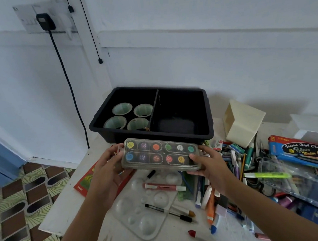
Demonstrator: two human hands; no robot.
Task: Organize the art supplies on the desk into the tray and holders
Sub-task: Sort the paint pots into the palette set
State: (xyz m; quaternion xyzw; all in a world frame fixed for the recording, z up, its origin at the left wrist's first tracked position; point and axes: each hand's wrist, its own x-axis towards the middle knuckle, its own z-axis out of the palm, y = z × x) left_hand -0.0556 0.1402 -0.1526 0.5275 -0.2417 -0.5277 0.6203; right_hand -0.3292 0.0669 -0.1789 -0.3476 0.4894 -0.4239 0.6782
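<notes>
While the left hand [108, 163] and right hand [208, 164] grip a clear rectangular 12-pot paint case [161, 154] by its ends, stowing is underway. Next, it likely goes far into the black plastic tray's [209, 115] bare right compartment, beside 4 green cup holders [130, 114].

We record two bare forearms extended forward, left hand [109, 166] and right hand [211, 165] each gripping one end of the paint case [156, 154], right thumb lying on its lid.
</notes>
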